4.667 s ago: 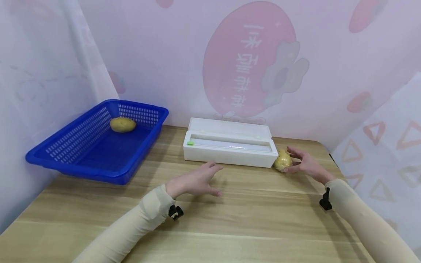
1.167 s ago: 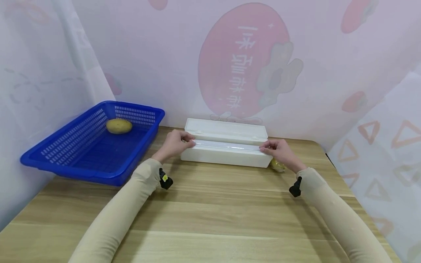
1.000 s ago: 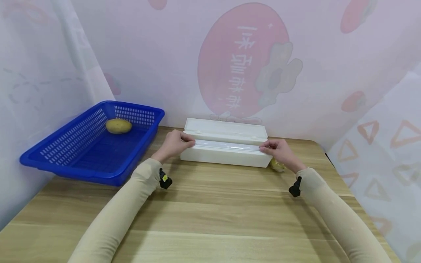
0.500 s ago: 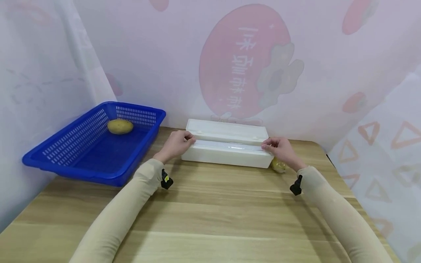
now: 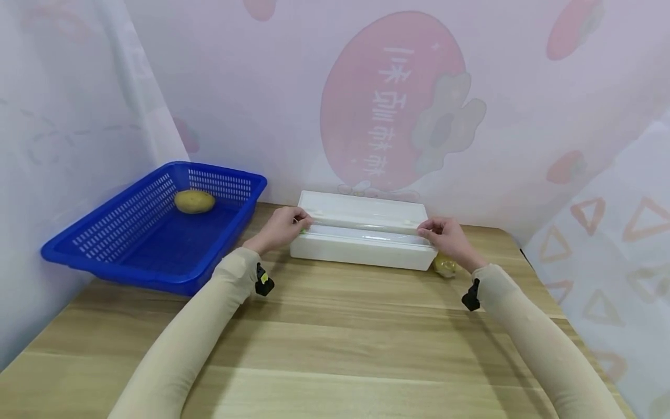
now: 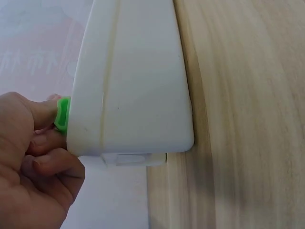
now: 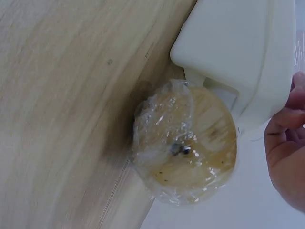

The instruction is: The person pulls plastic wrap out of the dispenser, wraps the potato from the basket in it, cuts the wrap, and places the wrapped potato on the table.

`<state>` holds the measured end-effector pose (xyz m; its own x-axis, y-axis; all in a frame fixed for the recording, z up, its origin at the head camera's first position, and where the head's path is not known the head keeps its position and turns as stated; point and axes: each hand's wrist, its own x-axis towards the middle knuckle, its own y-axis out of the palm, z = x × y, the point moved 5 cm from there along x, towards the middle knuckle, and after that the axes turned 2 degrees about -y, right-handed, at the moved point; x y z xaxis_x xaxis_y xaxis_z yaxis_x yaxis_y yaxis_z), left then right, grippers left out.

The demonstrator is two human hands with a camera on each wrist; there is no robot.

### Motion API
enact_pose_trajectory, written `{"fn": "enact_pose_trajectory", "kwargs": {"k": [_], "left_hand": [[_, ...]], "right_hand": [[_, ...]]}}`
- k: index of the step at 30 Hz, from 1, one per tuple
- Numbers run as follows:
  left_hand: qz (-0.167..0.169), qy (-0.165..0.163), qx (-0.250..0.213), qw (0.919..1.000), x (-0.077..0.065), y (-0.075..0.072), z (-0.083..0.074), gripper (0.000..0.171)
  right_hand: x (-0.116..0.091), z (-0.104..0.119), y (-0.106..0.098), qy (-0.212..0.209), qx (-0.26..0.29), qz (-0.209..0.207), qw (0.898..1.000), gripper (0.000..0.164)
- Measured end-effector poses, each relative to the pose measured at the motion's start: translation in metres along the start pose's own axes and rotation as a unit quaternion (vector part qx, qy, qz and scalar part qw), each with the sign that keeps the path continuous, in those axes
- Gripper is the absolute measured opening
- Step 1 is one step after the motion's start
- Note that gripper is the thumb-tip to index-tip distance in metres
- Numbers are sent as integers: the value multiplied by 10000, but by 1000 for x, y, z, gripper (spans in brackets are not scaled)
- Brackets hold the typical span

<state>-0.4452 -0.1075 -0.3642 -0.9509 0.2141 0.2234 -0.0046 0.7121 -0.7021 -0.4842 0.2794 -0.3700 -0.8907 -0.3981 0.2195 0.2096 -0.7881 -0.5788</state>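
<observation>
A long white cling film dispenser [image 5: 361,253] stands at the back of the table with its lid [image 5: 361,206] tipped back. At its left end my left hand [image 5: 279,228] pinches the edge of the clear cling film [image 5: 366,235], beside a green slider [image 6: 62,114]. My right hand [image 5: 449,238] pinches the film at the opposite end, where it shows as a creased sheet by the fingers in the right wrist view. Below that hand, a potato wrapped in film [image 7: 186,143] sits against the dispenser's right end.
A blue plastic basket [image 5: 220,256] stands at the left with one unwrapped potato [image 5: 194,201] inside. The wooden table [image 5: 356,337] reaches back to a curtain [image 5: 251,87] printed with strawberries. Each wrist wears a small black camera.
Earlier the right hand was at the wrapped potato and the left hovered over the table. Both now hold the film, and lately its edge has risen slightly back toward the lid.
</observation>
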Motion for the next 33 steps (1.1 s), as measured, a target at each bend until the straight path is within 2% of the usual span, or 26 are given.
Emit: {"fn": "enact_pose_trajectory", "kwargs": {"k": [7, 14, 22, 27, 33], "left_hand": [[-11, -233, -117, 9997, 2, -1, 4, 23], [-7, -269, -133, 9996, 4, 0, -1, 22], [-73, 46, -116, 9999, 1, -3, -14, 14], [-2, 52, -195, 9998, 1, -3, -9, 15], [-109, 71, -269, 9996, -3, -8, -7, 13]], "right_hand": [[1, -6, 5, -7, 144, -85, 9999, 20], [1, -9, 7, -84, 128, -329, 9993, 20], [-1, -10, 6, -63, 331, -530, 9980, 19], [0, -9, 7, 5, 432, -516, 9977, 19], [0, -7, 5, 28, 457, -557, 9974, 20]]}}
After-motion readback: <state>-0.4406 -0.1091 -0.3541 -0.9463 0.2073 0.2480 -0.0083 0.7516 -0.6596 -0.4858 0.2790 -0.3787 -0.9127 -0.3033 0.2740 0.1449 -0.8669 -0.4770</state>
